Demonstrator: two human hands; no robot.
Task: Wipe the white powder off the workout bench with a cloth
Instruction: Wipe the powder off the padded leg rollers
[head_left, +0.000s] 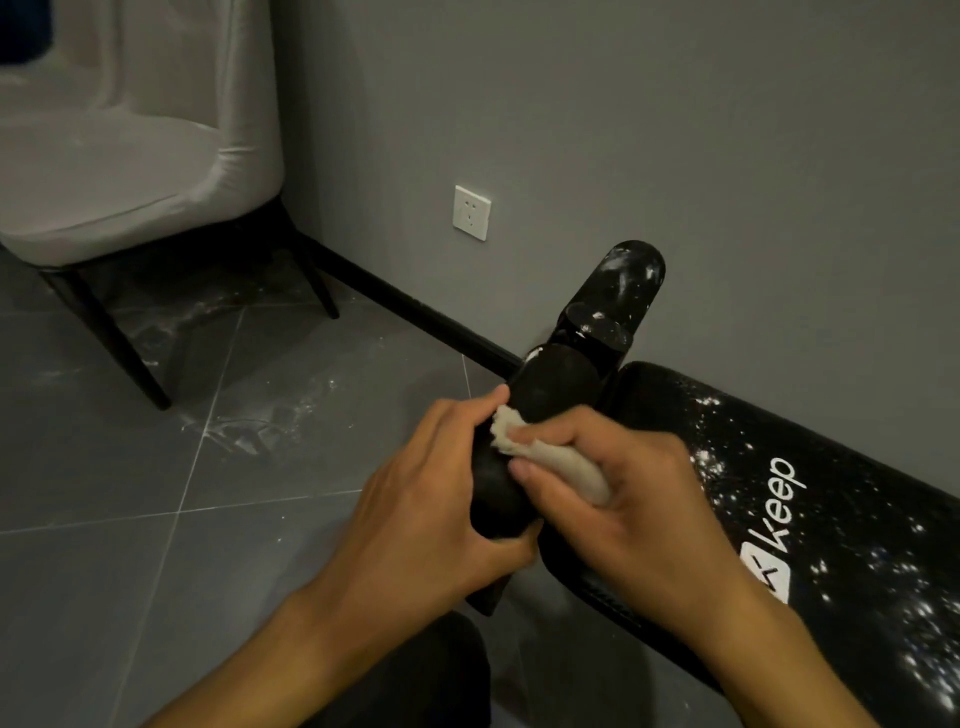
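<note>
The right hand curls around a bunched cloth, pressing it onto the black foam roller, which the left hand grips from the opposite side. Just right of the right hand, white powder speckles the padded surface.

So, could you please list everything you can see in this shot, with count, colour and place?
workout bench: one, black, "keep" logo, lower right along the wall
white powder: specks over the bench pad, smears on the floor
near roller: one, black, at the bench's end, under both hands
far roller: one, black, powder-streaked, beyond it by the wall
cloth: one, white, pressed on the near roller
chair: one, pale cover, black legs, upper left
socket: one, white, on the wall
floor: grey tiles
wall: grey, black skirting
left hand: grips the near roller
right hand: holds the cloth
</note>
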